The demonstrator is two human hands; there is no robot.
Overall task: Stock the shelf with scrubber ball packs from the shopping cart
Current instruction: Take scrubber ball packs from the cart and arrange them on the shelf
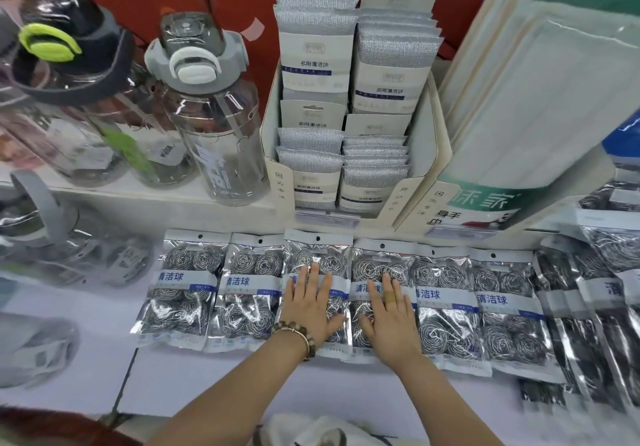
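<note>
Several clear packs of steel scrubber balls lie side by side in a row on the white shelf (207, 386). My left hand (310, 307) lies flat, fingers spread, on the third pack from the left (317, 255). My right hand (389, 317) rests flat on the fourth pack (377, 258) beside it. Neither hand grips anything. Two more packs (188, 289) lie to the left and two (504, 310) to the right. Further packs (588, 307) overlap at the far right. The shopping cart is out of view.
Behind the row, a white cardboard display box (429, 154) holds grey cleaning pads. Clear water bottles (214, 126) stand on the upper ledge at the left. A large pack of white tissue (540, 106) leans at the right. More bottles (69, 244) lie at the lower left.
</note>
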